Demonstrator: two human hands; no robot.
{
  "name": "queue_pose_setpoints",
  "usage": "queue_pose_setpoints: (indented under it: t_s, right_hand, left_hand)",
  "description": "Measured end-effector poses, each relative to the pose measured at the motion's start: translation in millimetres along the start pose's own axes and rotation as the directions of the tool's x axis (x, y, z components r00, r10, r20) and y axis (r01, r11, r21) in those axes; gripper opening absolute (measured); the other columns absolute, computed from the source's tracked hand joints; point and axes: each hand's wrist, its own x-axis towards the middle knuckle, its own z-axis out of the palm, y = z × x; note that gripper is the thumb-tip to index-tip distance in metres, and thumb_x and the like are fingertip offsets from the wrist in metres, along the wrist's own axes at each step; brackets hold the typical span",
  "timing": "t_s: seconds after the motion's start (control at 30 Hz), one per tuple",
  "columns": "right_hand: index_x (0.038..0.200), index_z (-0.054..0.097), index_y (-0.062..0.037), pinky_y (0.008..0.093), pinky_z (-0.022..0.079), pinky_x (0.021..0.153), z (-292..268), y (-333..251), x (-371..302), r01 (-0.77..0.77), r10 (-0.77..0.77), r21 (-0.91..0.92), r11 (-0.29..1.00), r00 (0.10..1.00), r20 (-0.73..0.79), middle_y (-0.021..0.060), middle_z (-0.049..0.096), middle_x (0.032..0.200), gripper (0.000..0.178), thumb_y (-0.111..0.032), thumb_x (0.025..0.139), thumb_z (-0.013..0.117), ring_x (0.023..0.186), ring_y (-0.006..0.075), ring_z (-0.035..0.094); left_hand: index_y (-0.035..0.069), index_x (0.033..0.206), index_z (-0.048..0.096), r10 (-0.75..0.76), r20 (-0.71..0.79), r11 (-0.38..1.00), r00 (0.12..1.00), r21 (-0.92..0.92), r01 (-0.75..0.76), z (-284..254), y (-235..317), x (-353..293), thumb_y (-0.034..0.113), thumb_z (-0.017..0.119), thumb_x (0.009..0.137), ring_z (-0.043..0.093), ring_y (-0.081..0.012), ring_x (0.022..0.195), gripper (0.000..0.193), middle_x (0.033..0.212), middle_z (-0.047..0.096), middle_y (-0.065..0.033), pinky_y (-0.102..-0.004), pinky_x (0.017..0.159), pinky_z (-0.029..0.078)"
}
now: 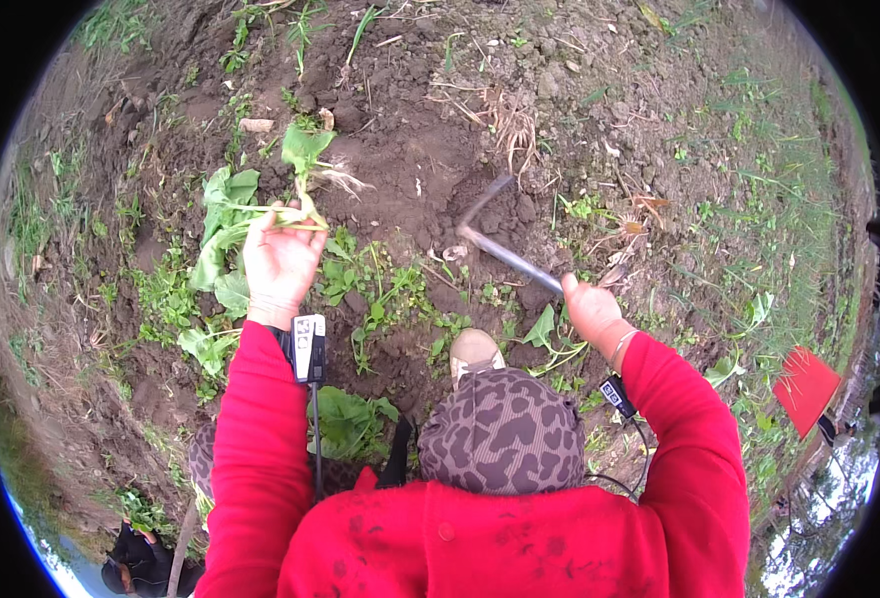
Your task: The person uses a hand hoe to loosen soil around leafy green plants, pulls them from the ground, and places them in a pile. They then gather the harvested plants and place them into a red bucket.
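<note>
My left hand is closed around the stalks of an uprooted leafy green plant. Broad leaves droop to the left of the fingers, one leaf stands above them, and pale roots spread to the right. In my right hand is the handle of a small hand hoe. Its thin angled blade is low over the bare soil, right of the plant; whether it touches the ground I cannot tell.
Low weeds grow between my arms. My shoe and patterned knee are near. Cut leaves lie by my left arm. A red flat thing is at far right. Another person is at lower left.
</note>
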Motion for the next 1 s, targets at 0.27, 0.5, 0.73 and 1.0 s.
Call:
queue_pose_setpoints:
  t_s: [0.27,0.5,0.73,1.0]
  right_hand:
    - [0.097,0.05,-0.0064,0.0477,0.049,0.063,13,2,-24,0.075,0.088,0.492,0.867,0.95,-0.3,0.0188,0.062,0.072,0.023,-0.021,0.084,0.063,0.068,0.0395,0.062]
    - [0.083,0.053,-0.0046,0.0251,0.038,0.052,-64,-22,-14,0.416,0.3,0.834,0.362,0.795,-0.527,-0.0022,0.044,0.063,0.02,-0.019,0.088,0.067,0.057,0.0065,0.041]
    - [0.091,0.058,-0.0003,0.0325,0.047,0.059,-21,-37,26,0.076,0.334,0.89,0.449,0.91,-0.247,0.0062,0.057,0.068,0.025,-0.024,0.089,0.065,0.06,0.016,0.054]
    - [0.094,0.058,0.0086,0.0347,0.034,0.032,-29,4,54,-0.343,0.102,0.768,0.54,0.933,0.345,0.0053,0.049,0.053,0.03,-0.021,0.09,0.061,0.033,0.0177,0.044]
  left_hand:
    - [0.009,0.107,0.059,-0.326,-0.014,0.889,0.945,0.335,0.312,-27,-11,-2,0.02,0.063,0.089,0.051,-0.0109,0.067,0.021,0.089,0.063,-0.0037,-0.0246,0.054,0.039]
    - [0.007,0.114,0.061,-0.293,-0.036,0.826,0.955,0.493,0.273,-14,-21,-11,0.013,0.066,0.088,0.06,-0.0146,0.083,0.027,0.099,0.065,-0.0038,-0.0336,0.078,0.051]
    - [0.003,0.119,0.057,-0.198,0.028,0.751,0.98,0.647,0.133,-12,-38,-6,0.008,0.066,0.087,0.06,-0.0211,0.105,0.034,0.113,0.061,-0.0088,-0.0386,0.096,0.05]
    - [0.008,0.104,0.063,0.114,0.679,-0.463,0.725,0.682,-0.566,-11,-60,-1,0.017,0.062,0.089,0.054,-0.0183,0.111,0.017,0.107,0.063,-0.0073,-0.0294,0.095,0.044]
